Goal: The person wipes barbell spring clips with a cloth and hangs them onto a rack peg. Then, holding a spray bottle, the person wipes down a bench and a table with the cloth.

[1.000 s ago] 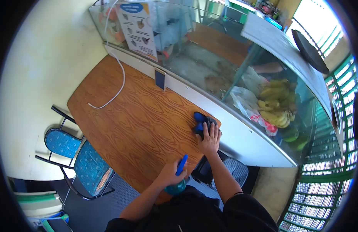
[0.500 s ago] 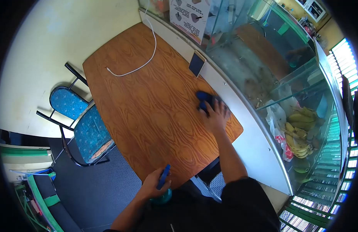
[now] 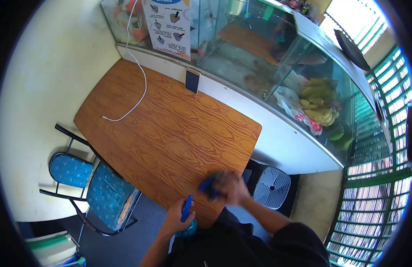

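My left hand (image 3: 175, 218) is closed round the neck of a spray bottle (image 3: 186, 229) with a blue trigger head and a teal body, close to my front at the table's near end. Under my right hand (image 3: 233, 188) is a dark blue cloth (image 3: 209, 187), bunched and pressed to the wooden table (image 3: 170, 138) near its near right edge. Motion blurs this hand and the cloth, and the fingers partly cover the cloth.
A white cable (image 3: 143, 93) lies across the table's far left. Against the glass display case (image 3: 241, 58) leans a small dark framed panel (image 3: 192, 81). Bananas (image 3: 319, 104) sit inside the case. A blue chair (image 3: 109, 196) stands left, a grey stool (image 3: 271, 189) right.
My right hand has drawn the cloth from the table's right side by the case toward me. The left hand keeps the spray bottle. The view has turned and shifted.
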{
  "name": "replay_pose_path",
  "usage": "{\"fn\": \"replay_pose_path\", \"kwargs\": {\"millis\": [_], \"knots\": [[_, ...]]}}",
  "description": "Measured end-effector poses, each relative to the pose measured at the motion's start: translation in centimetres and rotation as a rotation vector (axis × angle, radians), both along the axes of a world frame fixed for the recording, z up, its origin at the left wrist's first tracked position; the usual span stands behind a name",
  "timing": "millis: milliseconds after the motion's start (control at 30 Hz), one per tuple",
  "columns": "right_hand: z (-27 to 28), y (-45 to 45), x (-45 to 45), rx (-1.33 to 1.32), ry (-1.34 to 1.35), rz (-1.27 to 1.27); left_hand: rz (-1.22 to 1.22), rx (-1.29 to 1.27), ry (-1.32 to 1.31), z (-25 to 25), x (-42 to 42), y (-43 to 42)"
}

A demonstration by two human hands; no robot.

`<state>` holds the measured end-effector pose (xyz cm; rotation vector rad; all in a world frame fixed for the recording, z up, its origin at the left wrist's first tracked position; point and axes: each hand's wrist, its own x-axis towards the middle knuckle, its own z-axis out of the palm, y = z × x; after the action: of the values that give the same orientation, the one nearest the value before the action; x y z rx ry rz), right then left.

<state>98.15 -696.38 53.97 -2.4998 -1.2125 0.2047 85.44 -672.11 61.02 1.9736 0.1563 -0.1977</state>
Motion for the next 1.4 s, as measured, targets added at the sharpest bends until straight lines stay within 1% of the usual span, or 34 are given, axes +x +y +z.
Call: {"fn": "replay_pose_path", "kwargs": {"millis": [33, 67, 100, 133, 167, 200, 233, 300, 333, 400, 467, 500, 533, 600, 633, 667, 700, 733, 767, 833, 867, 900, 967, 1033, 1100, 1167, 1233, 1300, 1367, 1400], "knots": [[2.7, 0.4, 3.4, -0.178, 0.095, -0.205, -0.016, -0.010, 0.026, -0.1, -0.6, 0.3], [0.0, -0.4, 5.5, -0.121, -0.083, -0.497, -0.033, -0.020, 0.054, -0.2, -1.2, 0.5], [-1.0, -1.0, 8.6, 0.079, -0.096, -0.700, -0.051, -0.019, 0.053, -0.1, -1.8, 0.7], [-3.7, -2.0, 11.8, 0.024, -0.130, -0.865, -0.072, -0.002, 0.085, 0.2, -2.4, 0.8], [-3.0, -2.0, 13.7, 0.004, 0.029, -1.019, -0.095, 0.016, 0.118, 0.2, -3.0, 0.9], [-4.5, -2.4, 14.7, 0.081, 0.040, -1.053, -0.116, 0.018, 0.118, -0.1, -3.6, 0.8], [-4.9, -2.3, 13.4, 0.084, 0.045, -1.078, -0.096, -0.003, 0.085, -0.4, -4.5, 0.8], [-5.7, -0.8, 10.3, 0.074, 0.009, -0.966, -0.114, -0.006, 0.058, -0.5, -6.3, 1.3], [-6.2, 0.0, 6.8, 0.097, -0.068, -0.926, -0.104, -0.029, 0.048, -0.4, -6.9, 1.4], [-5.2, 2.6, -1.9, 0.143, -0.159, -0.856, -0.114, -0.048, 0.028, -0.5, -8.0, 2.2], [-4.7, 5.1, -10.9, 0.157, -0.125, -0.790, -0.112, -0.086, 0.122, -0.9, -8.9, 2.7], [-4.1, 6.3, -14.8, 0.062, -0.027, -0.765, -0.139, -0.079, 0.112, -1.2, -9.3, 3.0], [-2.6, 7.2, -18.1, 0.021, -0.004, -0.681, -0.134, -0.087, 0.088, -1.6, -9.6, 3.3], [-1.9, 7.8, -22.8, -0.113, 0.131, -0.490, -0.156, -0.082, 0.057, -2.3, -9.8, 3.9], [-2.4, 7.7, -24.1, -0.098, 0.125, -0.509, -0.166, -0.061, 0.030, -2.5, -9.9, 4.1], [-3.0, 7.6, -24.8, -0.181, 0.083, -0.386, -0.164, -0.039, 0.000, -2.5, -9.9, 4.5], [-3.3, 7.7, -24.6, -0.264, 0.033, -0.248, -0.158, -0.024, -0.017, -1.9, -9.9, 4.4], [-1.0, 8.0, -23.4, -0.351, 0.132, -0.215, -0.147, -0.019, -0.019, -1.4, -10.1, 4.3], [-1.3, 8.7, -22.3, -0.333, 0.111, -0.189, -0.129, -0.012, -0.023, -0.8, -10.2, 4.4], [-2.3, 10.3, -19.6, -0.175, -0.002, -0.066, -0.077, 0.045, -0.028, -0.3, -10.8, 4.5], [-2.6, 11.9, -18.3, -0.117, -0.038, -0.048, -0.042, 0.052, -0.029, -0.2, -11.5, 4.5], [-2.1, 13.8, -16.9, -0.104, -0.047, -0.001, -0.007, 0.056, -0.033, -0.2, -11.9, 4.5], [-0.9, 17.7, -14.0, -0.011, -0.001, 0.027, 0.085, 0.093, 0.004, 0.8, -13.1, 4.3], [-2.9, 21.8, -11.8, 0.096, -0.052, 0.013, 0.159, 0.116, 0.059, 0.9, -14.5, 3.7], [-2.8, 22.5, -10.3, 0.090, 0.011, 0.038, 0.260, 0.038, 0.105, 0.9, -16.1, 3.1], [-2.3, 21.5, -10.4, 0.086, 0.068, 0.039, 0.281, 0.078, 0.107, 0.6, -17.5, 2.5], [-1.1, 16.7, -9.8, 0.009, 0.081, -0.145, 0.329, 0.106, 0.078, 0.5, -18.2, 1.7], [1.0, 11.3, -7.4, -0.085, 0.107, -0.396, 0.400, 0.080, 0.121, 0.6, -18.9, 0.6], [0.6, 7.9, -3.8, -0.103, 0.026, -0.649, 0.471, 0.071, 0.108, 0.4, -19.4, -0.7], [-0.7, 7.5, -1.2, -0.038, -0.007, -0.727, 0.497, 0.063, 0.109, 0.3, -19.8, -1.5]]}}
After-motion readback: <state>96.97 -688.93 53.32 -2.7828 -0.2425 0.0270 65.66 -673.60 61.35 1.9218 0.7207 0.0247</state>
